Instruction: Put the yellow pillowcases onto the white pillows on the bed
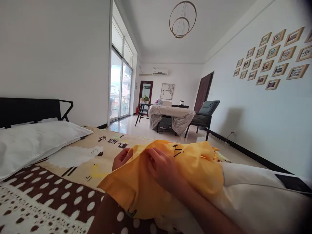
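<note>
A yellow pillowcase (202, 165) with small black line markings lies bunched across the bed in front of me. It covers part of a white pillow (253, 201), whose bare end sticks out to the right. My left hand (120, 158) grips the left part of the pillowcase with bent fingers, and a raised fold of cloth hides much of it. Closed around the cloth a little to the right is my right hand (163, 167), its fingertips tucked into the fold.
A patterned bedspread (80, 156) lies under everything. Another white pillow (44, 139) rests at the left by the black headboard (29, 112). Beyond the bed stand a covered table (170, 112) and a dark chair (204, 113). Glass doors (121, 84) line the left.
</note>
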